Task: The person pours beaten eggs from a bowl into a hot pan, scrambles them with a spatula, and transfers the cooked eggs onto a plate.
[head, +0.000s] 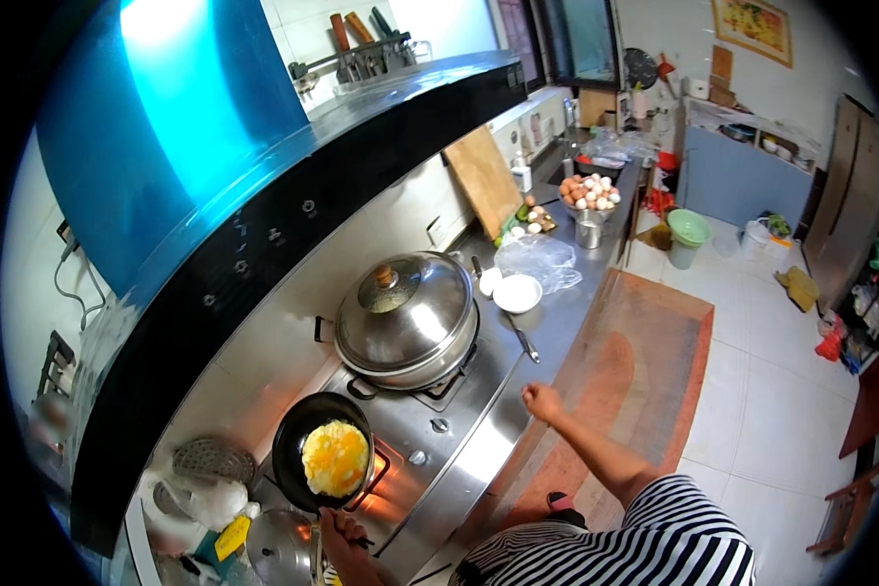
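A black frying pan (286, 447) with fried egg (335, 458) in it is over the front-left burner, and my left hand (342, 531) is closed around its handle. My right hand (542, 402), loosely curled, hangs over the counter's front edge with nothing visible in it. Beyond it, a metal utensil with a dark handle (525, 344) lies on the steel counter beside a white bowl (517, 294). A large steel pot with a domed lid (410, 311) stands on the other burner.
The black range hood (264, 256) slants over the stove. Clear plastic bags (538, 256), a steel cup (589, 229) and a bowl of eggs (590, 194) stand farther along the counter. A pot lid (278, 546) lies near the pan. A mat (659, 329) covers part of the floor.
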{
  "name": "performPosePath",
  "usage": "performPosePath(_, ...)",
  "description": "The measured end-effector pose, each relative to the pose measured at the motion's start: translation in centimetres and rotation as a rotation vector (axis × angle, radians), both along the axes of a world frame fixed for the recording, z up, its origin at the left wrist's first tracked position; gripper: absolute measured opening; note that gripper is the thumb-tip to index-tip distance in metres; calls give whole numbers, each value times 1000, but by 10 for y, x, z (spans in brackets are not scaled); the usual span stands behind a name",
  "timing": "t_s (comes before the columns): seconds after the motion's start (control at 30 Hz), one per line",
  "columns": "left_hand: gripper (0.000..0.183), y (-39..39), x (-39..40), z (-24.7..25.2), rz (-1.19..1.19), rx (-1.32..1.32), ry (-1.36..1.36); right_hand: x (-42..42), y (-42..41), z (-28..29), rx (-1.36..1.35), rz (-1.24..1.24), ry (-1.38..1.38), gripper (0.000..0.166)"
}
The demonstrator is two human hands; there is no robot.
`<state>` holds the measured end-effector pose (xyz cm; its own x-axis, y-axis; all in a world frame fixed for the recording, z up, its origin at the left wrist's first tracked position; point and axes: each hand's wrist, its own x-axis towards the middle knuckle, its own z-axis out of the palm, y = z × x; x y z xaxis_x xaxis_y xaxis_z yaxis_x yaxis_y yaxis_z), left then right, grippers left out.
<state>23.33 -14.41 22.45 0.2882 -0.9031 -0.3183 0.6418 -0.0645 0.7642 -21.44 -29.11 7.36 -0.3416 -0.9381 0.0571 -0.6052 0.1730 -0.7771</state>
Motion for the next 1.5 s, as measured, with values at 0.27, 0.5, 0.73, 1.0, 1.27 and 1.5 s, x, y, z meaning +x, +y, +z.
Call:
performPosePath(0.27,19,-6,-34,14,207,182,-127,-48,-135,-57,146,-28,60,22)
performPosePath(0.5,16,13,-66,31,296,132,-50,-63,-181,-65,312,-102,109,29)
performPosePath(0.73,20,8,-94,32,299,136,14,-75,-202,-20,413,12,18,37)
performPosePath(1.0,18,-13,-101,19,258,171,15,-57,-209,-17,304,-60,-758,25)
performPosePath(1.27,16,-26,-84,24,97,151,-134,-46,-230,7,-29,-39,-748,26)
performPosePath(1.5,17,1,-39,40,77,155,-477,-31,-105,124,-235,-3,-947,32)
